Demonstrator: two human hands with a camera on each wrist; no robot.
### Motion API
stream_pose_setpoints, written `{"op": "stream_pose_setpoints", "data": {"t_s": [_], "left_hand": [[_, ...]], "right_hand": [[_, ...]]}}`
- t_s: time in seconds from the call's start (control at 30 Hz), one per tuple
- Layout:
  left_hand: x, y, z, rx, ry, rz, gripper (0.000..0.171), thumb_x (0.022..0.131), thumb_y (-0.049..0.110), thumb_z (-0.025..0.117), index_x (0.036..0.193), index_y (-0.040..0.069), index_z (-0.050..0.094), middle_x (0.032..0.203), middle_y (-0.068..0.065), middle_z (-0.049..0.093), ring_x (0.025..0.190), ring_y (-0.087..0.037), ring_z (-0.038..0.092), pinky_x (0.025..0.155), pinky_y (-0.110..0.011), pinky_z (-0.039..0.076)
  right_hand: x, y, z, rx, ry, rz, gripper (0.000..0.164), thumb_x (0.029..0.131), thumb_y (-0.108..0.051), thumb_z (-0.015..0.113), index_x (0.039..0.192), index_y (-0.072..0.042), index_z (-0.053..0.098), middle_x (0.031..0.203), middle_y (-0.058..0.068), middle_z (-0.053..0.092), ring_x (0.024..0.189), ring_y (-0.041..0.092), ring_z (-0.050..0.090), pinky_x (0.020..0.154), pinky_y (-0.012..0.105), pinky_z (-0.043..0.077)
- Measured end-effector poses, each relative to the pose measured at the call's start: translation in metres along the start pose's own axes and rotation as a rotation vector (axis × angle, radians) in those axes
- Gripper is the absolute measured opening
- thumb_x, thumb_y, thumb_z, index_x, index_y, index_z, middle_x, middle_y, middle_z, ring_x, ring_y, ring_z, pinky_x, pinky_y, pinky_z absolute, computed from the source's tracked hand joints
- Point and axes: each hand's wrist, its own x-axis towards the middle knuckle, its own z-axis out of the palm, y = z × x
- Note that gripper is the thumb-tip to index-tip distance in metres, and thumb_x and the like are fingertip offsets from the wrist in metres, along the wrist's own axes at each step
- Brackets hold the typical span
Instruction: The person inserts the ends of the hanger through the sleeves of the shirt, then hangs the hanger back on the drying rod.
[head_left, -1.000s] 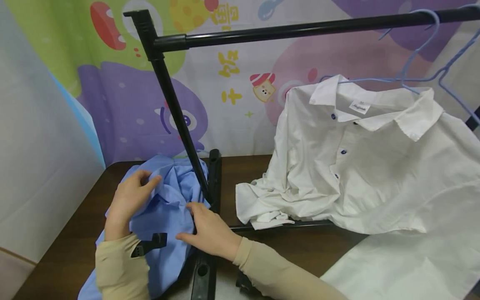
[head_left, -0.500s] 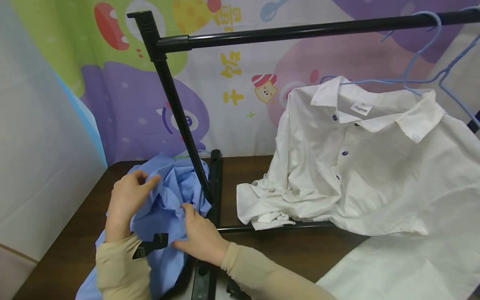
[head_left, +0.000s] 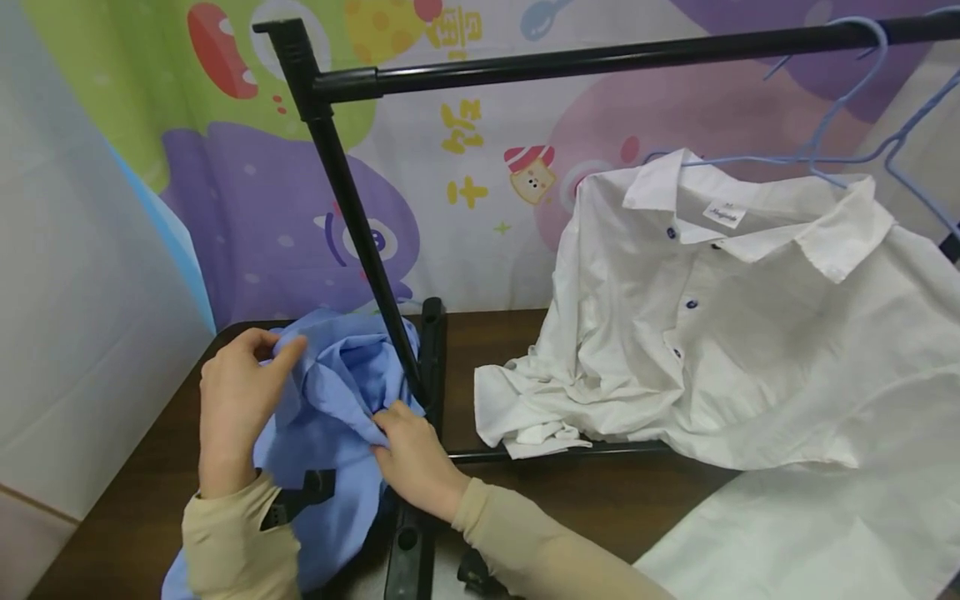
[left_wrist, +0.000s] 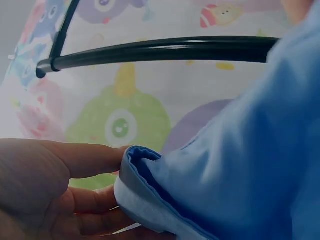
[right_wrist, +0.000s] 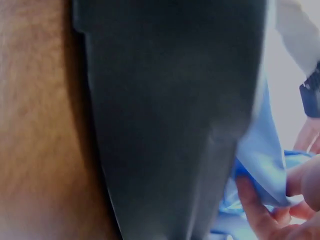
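A crumpled blue shirt (head_left: 345, 500) lies on the table at the left, partly under the slanting post of a black clothes rack (head_left: 562, 68). My left hand (head_left: 240, 400) pinches a folded edge of it at the upper left. In the left wrist view, the thumb and fingers close over that doubled edge of the shirt (left_wrist: 240, 155). Nearer the rack's foot, my right hand (head_left: 416, 458) grips another fold between thumb and fingers. The right wrist view shows this fold of shirt (right_wrist: 265, 165) between the fingertips, with much of that view blocked by a dark rack part.
A white shirt (head_left: 750, 350) hangs from a blue wire hanger (head_left: 817, 125) on the right, its lower part spread over the table (head_left: 600, 492). The rack's black foot (head_left: 408, 550) runs close beside my right hand. A printed curtain (head_left: 480, 242) stands behind.
My left hand has shifted slightly left. My right hand first moved left, then took hold of a fold and drew back slightly right; the cloth between the hands has opened out.
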Motion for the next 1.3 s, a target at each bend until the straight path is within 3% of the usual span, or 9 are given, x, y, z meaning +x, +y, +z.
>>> {"op": "stream_pose_setpoints", "data": {"t_s": [0.1, 0.2, 0.33, 0.5, 0.63, 0.87, 1.1, 1.3], "left_hand": [[-0.004, 0.004, -0.006, -0.044, 0.009, -0.035, 0.048, 0.088, 0.045, 0.052, 0.109, 0.003, 0.060, 0.111, -0.018, 0.060, 0.103, -0.036, 0.048, 0.076, -0.042, 0.039], [-0.007, 0.008, -0.010, -0.090, 0.049, -0.055, 0.046, 0.087, 0.045, 0.053, 0.107, 0.004, 0.061, 0.111, -0.017, 0.061, 0.107, -0.034, 0.047, 0.080, -0.041, 0.038], [-0.013, 0.014, -0.012, -0.127, 0.137, -0.044, 0.039, 0.085, 0.043, 0.059, 0.100, 0.006, 0.064, 0.101, -0.012, 0.065, 0.090, -0.017, 0.052, 0.068, -0.025, 0.038], [-0.024, 0.025, -0.014, -0.173, 0.207, 0.010, 0.035, 0.082, 0.040, 0.064, 0.095, 0.008, 0.067, 0.095, -0.010, 0.067, 0.074, -0.003, 0.050, 0.058, -0.015, 0.038], [-0.034, 0.035, -0.015, -0.251, 0.227, 0.071, 0.030, 0.082, 0.035, 0.065, 0.093, 0.008, 0.068, 0.092, -0.007, 0.067, 0.071, 0.003, 0.053, 0.061, -0.010, 0.041], [-0.049, 0.050, -0.013, -0.423, 0.218, 0.230, 0.020, 0.084, 0.022, 0.065, 0.090, 0.003, 0.068, 0.079, 0.016, 0.060, 0.075, -0.002, 0.058, 0.071, -0.008, 0.045], [-0.060, 0.063, -0.006, -0.530, 0.165, 0.402, 0.010, 0.084, 0.006, 0.063, 0.091, -0.001, 0.066, 0.082, 0.008, 0.063, 0.075, -0.003, 0.061, 0.072, -0.011, 0.048], [-0.069, 0.072, 0.003, -0.569, 0.122, 0.557, 0.009, 0.082, 0.000, 0.063, 0.091, 0.000, 0.065, 0.083, -0.001, 0.063, 0.075, -0.004, 0.061, 0.073, -0.014, 0.048]], "right_hand": [[0.002, 0.003, -0.009, 0.035, 0.067, 0.003, 0.008, 0.083, -0.005, 0.061, 0.091, -0.006, 0.064, 0.083, 0.002, 0.052, 0.076, 0.011, 0.055, 0.068, 0.018, 0.044], [0.004, 0.006, -0.019, 0.098, 0.135, 0.028, 0.006, 0.086, -0.006, 0.058, 0.090, -0.007, 0.062, 0.085, 0.003, 0.055, 0.076, 0.012, 0.055, 0.069, 0.019, 0.044], [0.006, 0.007, -0.037, 0.221, 0.188, 0.076, 0.008, 0.090, -0.005, 0.051, 0.094, -0.010, 0.057, 0.080, 0.003, 0.058, 0.064, 0.010, 0.050, 0.058, 0.018, 0.040], [0.009, 0.006, -0.061, 0.337, 0.237, 0.134, 0.014, 0.090, -0.001, 0.046, 0.099, -0.009, 0.055, 0.078, 0.005, 0.059, 0.050, 0.007, 0.039, 0.049, 0.020, 0.034], [0.010, 0.005, -0.080, 0.416, 0.298, 0.161, 0.017, 0.090, 0.000, 0.045, 0.102, -0.007, 0.056, 0.091, 0.007, 0.063, 0.056, 0.011, 0.043, 0.054, 0.022, 0.036], [0.006, 0.007, -0.109, 0.496, 0.434, 0.126, 0.016, 0.092, -0.001, 0.045, 0.100, -0.006, 0.058, 0.097, 0.006, 0.063, 0.089, 0.012, 0.056, 0.080, 0.028, 0.043], [-0.004, 0.009, -0.136, 0.459, 0.576, 0.058, 0.015, 0.091, 0.000, 0.046, 0.097, -0.004, 0.060, 0.092, 0.007, 0.063, 0.085, 0.012, 0.056, 0.079, 0.025, 0.043], [-0.016, 0.010, -0.158, 0.404, 0.658, 0.005, 0.015, 0.091, 0.001, 0.047, 0.095, 0.000, 0.061, 0.090, 0.010, 0.064, 0.084, 0.010, 0.057, 0.078, 0.022, 0.043]]}}
